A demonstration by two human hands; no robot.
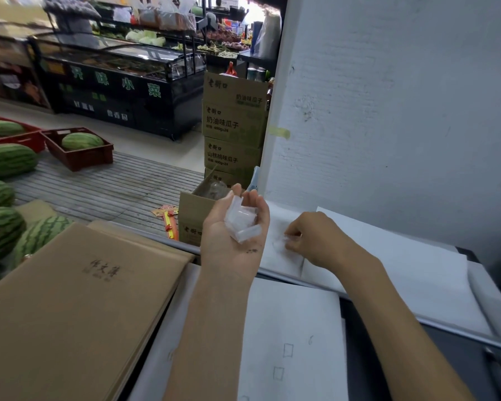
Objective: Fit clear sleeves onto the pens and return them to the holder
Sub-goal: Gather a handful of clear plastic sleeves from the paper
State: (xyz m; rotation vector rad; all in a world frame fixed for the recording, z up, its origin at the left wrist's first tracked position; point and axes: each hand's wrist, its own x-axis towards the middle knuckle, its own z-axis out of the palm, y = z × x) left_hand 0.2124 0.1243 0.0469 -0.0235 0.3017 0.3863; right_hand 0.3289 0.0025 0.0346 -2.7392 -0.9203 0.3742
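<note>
A rough white wall stands on the right; a brown kraft notebook, stamped with faint brush-style characters, lies on the left; smooth white paper sheets lie ahead; stacked cardboard cartons read 奶油味瓜子 and 山核桃味瓜子; a red crate holds a striped watermelon; the left hand, palm up, cups a heap of clear sleeves; the right hand pinches a single sleeve against the paper.

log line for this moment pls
left hand: cups clear sleeves, palm up | right hand: pinches loose sleeve on white paper
</note>
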